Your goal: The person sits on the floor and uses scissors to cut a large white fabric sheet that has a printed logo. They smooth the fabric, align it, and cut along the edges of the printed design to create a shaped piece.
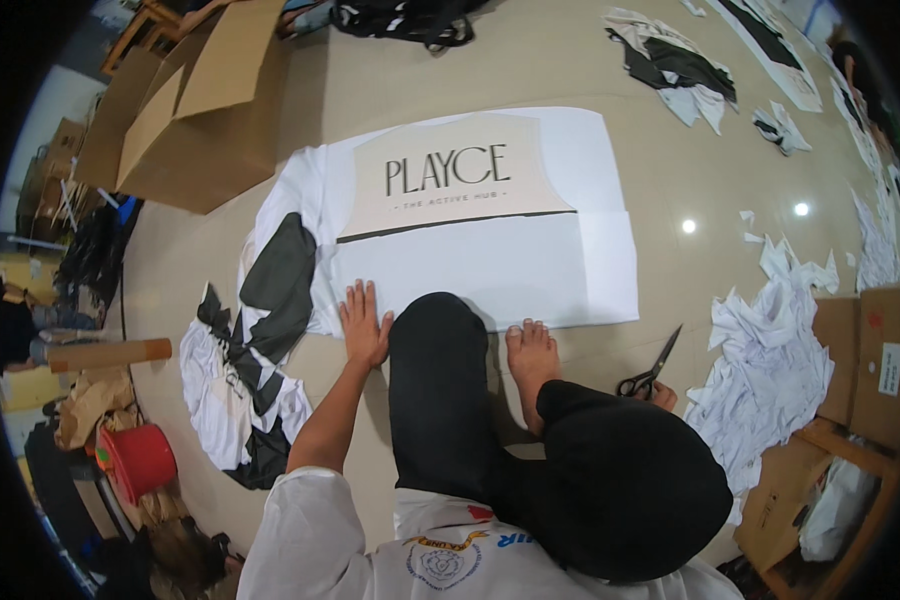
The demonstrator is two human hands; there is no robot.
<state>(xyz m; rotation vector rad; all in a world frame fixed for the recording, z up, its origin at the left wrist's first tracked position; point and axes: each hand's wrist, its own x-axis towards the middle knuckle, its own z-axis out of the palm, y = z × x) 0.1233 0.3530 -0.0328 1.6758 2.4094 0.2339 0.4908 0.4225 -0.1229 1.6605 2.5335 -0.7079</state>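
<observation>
Pale floor (530,65) shines; hands (367,338) (662,396) touch fabric (460,270), scissors (665,353).

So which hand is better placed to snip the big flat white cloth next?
The right hand, probably: it holds the dark metal scissors, their tip just off the near right corner of the flat white cloth. The left hand lies spread at its near edge with no tool.

A white cloth (460,275) lies spread on the beige floor (550,70), a cream panel (460,175) with dark lettering across its far part, a thin black stripe along the panel's near edge. Black-handled scissors (654,370) sit apart from its near right corner, tips pointing far and right.
</observation>
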